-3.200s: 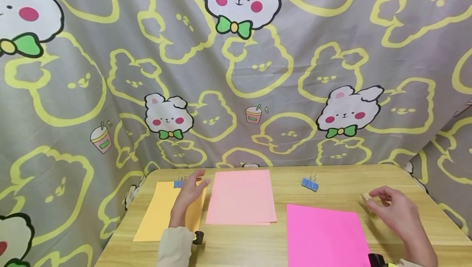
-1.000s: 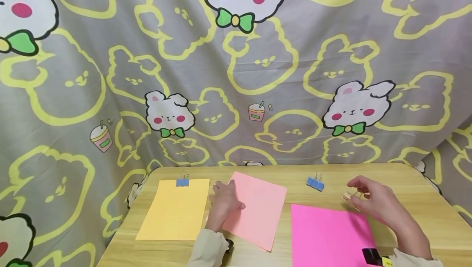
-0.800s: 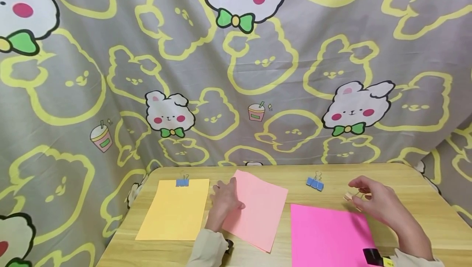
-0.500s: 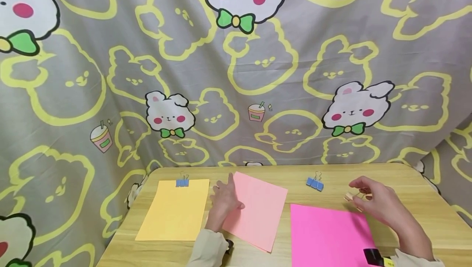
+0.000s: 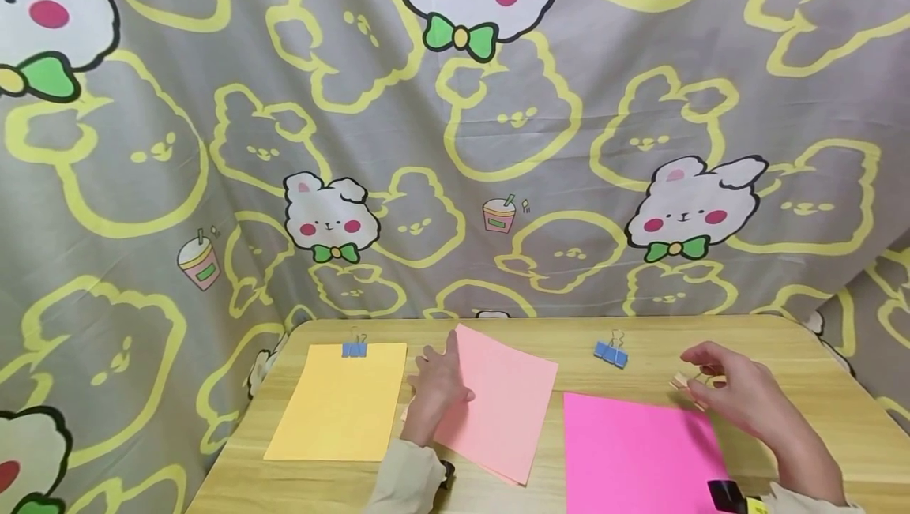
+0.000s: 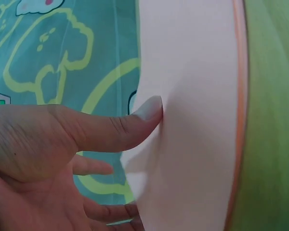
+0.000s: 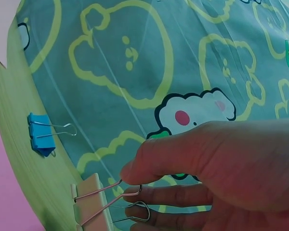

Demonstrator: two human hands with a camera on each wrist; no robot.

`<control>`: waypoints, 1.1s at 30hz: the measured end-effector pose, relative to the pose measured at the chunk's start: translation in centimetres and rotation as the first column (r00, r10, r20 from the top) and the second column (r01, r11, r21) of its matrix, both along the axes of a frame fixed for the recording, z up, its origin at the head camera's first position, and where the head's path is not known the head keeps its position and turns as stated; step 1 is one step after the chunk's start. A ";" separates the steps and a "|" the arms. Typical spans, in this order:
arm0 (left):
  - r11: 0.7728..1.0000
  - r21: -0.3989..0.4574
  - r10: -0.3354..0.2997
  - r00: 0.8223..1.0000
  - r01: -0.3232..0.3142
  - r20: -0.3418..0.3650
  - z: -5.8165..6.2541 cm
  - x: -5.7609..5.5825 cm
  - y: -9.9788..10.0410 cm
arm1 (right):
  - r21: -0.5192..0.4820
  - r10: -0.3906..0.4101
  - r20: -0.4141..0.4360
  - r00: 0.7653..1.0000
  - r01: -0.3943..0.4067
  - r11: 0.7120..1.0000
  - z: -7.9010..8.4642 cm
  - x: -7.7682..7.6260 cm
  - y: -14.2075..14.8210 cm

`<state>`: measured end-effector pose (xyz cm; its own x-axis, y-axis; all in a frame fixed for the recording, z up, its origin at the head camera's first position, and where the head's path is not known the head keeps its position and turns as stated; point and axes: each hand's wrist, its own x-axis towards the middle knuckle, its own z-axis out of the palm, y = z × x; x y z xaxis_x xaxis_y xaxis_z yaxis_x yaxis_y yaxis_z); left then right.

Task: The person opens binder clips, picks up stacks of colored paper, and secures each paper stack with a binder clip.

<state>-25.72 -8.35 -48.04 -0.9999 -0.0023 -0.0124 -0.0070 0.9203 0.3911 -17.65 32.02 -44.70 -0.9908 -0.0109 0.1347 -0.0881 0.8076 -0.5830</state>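
My left hand [image 5: 438,380] holds a stack of light pink paper [image 5: 498,411] by its left edge. In the left wrist view the thumb [image 6: 147,113] presses on the top sheet [image 6: 192,86], and the other fingers lie along or behind the edge, partly hidden. The stack sits turned at an angle on the table. Over on the right, my right hand [image 5: 742,395] pinches a pale peach binder clip [image 7: 91,204] by its wire handles. The clip hangs near the far right corner of the bright pink paper [image 5: 633,451], apart from the light pink stack.
Yellow paper [image 5: 341,403] lies at the left with a blue binder clip [image 5: 354,350] on its top edge. Another blue binder clip [image 5: 611,354] rests toward the back right of the wooden table [image 5: 540,490]. A patterned curtain [image 5: 426,127] hangs behind.
My left hand has moved right from the yellow paper to the light pink stack, which has turned clockwise and shifted slightly right. My right hand, still holding the peach clip, has moved a little left.
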 end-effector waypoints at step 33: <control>0.985 0.166 -0.056 0.997 0.048 0.045 -1.1 -0.8 -0.9 | 0.021 -0.014 -0.003 1.000 0.015 1.000 -0.3 0.1 1.4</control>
<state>-26.54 -9.20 -49.17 -0.9968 0.0559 -0.0574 0.0164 0.8430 0.5376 -17.57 33.44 -45.01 -0.9905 0.0007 0.1373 -0.0779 0.8208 -0.5659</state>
